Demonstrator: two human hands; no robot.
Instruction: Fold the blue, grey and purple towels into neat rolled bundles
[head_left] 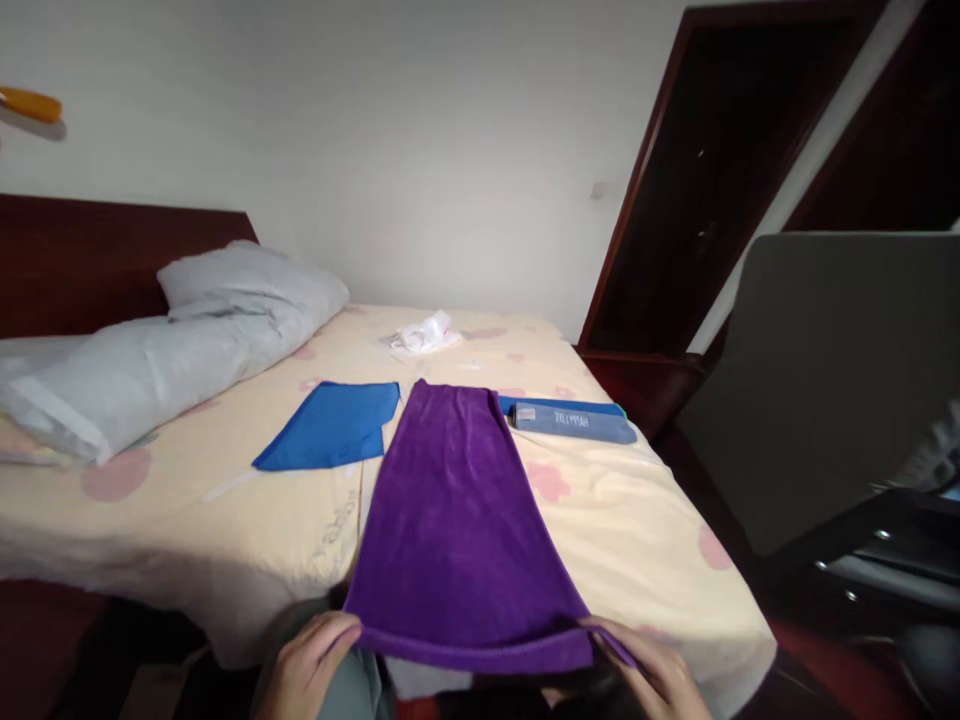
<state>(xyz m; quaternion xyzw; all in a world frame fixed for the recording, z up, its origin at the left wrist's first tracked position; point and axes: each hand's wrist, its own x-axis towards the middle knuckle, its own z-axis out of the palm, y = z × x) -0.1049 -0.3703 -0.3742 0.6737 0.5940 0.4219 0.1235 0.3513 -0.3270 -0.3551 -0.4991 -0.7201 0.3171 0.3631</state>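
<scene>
A purple towel (pixel 457 520) lies lengthwise over the bed, its near end hanging just past the mattress edge. My left hand (pixel 311 660) pinches the towel's near left corner. At the near right corner, my right hand (pixel 645 665) grips the hem, with a bit of purple edge folded over between the fingers. The near hem sags slightly between both hands. To the towel's left, a blue cloth (pixel 330 425) is spread flat. On its right is a folded grey-blue cloth (pixel 576 421) with lettering, and a folded blue cloth (pixel 559 402) shows behind it.
The bed (pixel 247 540) has a cream sheet with pink flowers. A grey quilt (pixel 217 330) is heaped at the left by the dark headboard (pixel 97 255). A crumpled white plastic bag (pixel 426 333) lies near the wall. A dark grey chair back (pixel 840 370) stands beyond the bed's right edge.
</scene>
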